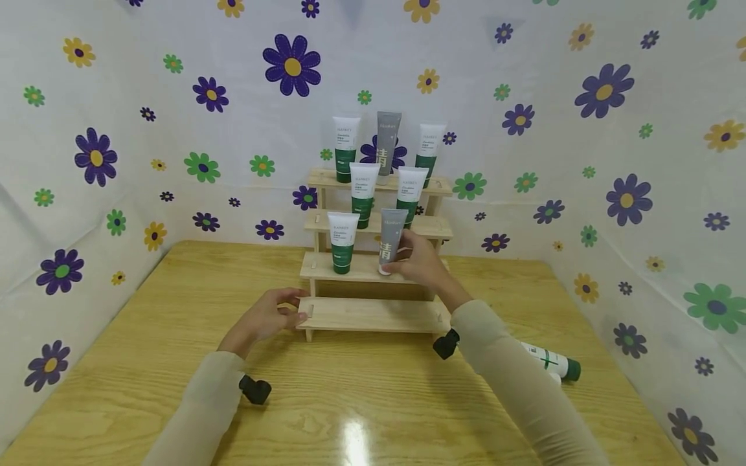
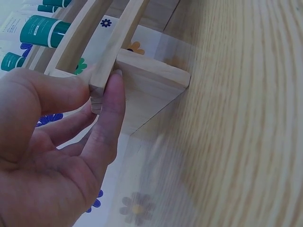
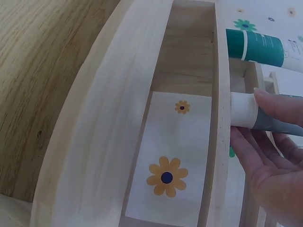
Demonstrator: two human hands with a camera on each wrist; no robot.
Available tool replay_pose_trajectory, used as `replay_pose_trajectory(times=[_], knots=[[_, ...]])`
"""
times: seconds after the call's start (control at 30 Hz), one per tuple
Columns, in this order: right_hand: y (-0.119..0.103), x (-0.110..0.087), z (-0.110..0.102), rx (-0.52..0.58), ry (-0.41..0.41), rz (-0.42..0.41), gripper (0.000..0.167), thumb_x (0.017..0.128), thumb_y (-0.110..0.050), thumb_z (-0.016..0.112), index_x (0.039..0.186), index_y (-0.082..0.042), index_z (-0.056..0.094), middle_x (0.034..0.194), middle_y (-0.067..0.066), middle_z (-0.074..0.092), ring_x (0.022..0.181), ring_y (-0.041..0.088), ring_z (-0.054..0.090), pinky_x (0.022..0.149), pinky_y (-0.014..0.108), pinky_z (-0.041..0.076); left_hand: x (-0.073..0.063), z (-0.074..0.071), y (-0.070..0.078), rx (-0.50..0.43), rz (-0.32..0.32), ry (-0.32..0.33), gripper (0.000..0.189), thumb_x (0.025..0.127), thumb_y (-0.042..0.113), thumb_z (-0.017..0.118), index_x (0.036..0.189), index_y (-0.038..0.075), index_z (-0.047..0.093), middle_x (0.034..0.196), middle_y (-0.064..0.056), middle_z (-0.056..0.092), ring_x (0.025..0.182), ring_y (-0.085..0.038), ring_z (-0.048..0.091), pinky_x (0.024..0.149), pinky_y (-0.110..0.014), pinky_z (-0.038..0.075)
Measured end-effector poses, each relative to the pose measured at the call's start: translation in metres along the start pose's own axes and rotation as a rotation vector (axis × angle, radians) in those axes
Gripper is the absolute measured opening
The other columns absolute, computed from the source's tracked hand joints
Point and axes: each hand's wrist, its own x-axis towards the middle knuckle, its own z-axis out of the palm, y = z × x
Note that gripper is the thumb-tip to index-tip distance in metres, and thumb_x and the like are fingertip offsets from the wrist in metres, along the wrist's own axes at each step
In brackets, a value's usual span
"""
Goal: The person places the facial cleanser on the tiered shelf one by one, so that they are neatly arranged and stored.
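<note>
A stepped wooden display stand stands on the table. My left hand grips the left end of its lowest step, thumb above and fingers around the edge in the left wrist view. My right hand holds a grey squeeze tube near its white cap. That tube is upright, cap down, at the second step from the bottom. To its left on that step stands a white-and-green tube. Higher up are two white-and-green tubes, then another grey tube between two white-and-green ones.
A white tube with a green cap lies on the table at the right, partly hidden by my right sleeve. A flower-patterned cloth hangs behind the stand and along both sides.
</note>
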Motion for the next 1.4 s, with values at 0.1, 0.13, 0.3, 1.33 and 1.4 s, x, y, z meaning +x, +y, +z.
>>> replay_pose_trajectory(times=[0.1,0.13,0.3,1.33,1.4], knots=[[0.001,0.001,0.002,0.001,0.0,-0.007,0.065,0.082,-0.005,0.085,0.14,-0.003,0.055,0.133,0.019,0.065,0.119,0.037,0.067,0.102,0.049,0.055,0.0,0.0,-0.001,-0.006,0.0,0.003,0.05,0.098,0.011,0.07,0.146,0.005,0.055,0.133,-0.021,0.057,0.094,-0.02,0.065,0.08,-0.03,0.058],[0.001,0.001,0.003,0.001,0.001,-0.005,0.065,0.082,-0.005,0.085,0.14,-0.004,0.055,0.133,0.019,0.066,0.119,0.037,0.068,0.102,0.049,0.055,0.0,0.001,-0.001,-0.007,0.0,0.004,0.05,0.098,0.011,0.07,0.146,0.005,0.055,0.133,-0.021,0.057,0.095,-0.02,0.065,0.08,-0.03,0.058],[-0.001,0.002,0.007,0.003,0.01,0.001,0.064,0.082,-0.005,0.086,0.138,-0.004,0.056,0.132,0.019,0.066,0.119,0.036,0.068,0.102,0.048,0.055,0.0,0.001,-0.001,-0.006,-0.012,0.008,0.05,0.099,0.012,0.07,0.146,0.006,0.054,0.135,-0.021,0.057,0.096,-0.02,0.065,0.081,-0.03,0.058],[-0.004,-0.001,0.011,-0.032,-0.01,-0.024,0.062,0.086,-0.007,0.083,0.14,-0.004,0.053,0.133,0.02,0.066,0.121,0.036,0.067,0.104,0.048,0.055,0.0,-0.001,-0.001,-0.024,-0.004,-0.004,0.05,0.098,0.01,0.069,0.146,0.006,0.054,0.135,-0.022,0.057,0.099,-0.022,0.066,0.082,-0.03,0.059],[-0.003,-0.001,0.01,-0.036,-0.009,-0.021,0.062,0.086,-0.007,0.083,0.14,-0.005,0.053,0.133,0.019,0.065,0.121,0.036,0.067,0.104,0.048,0.055,0.0,-0.001,-0.001,-0.027,-0.01,-0.002,0.05,0.098,0.01,0.07,0.146,0.006,0.055,0.135,-0.021,0.057,0.099,-0.022,0.066,0.082,-0.03,0.059]])
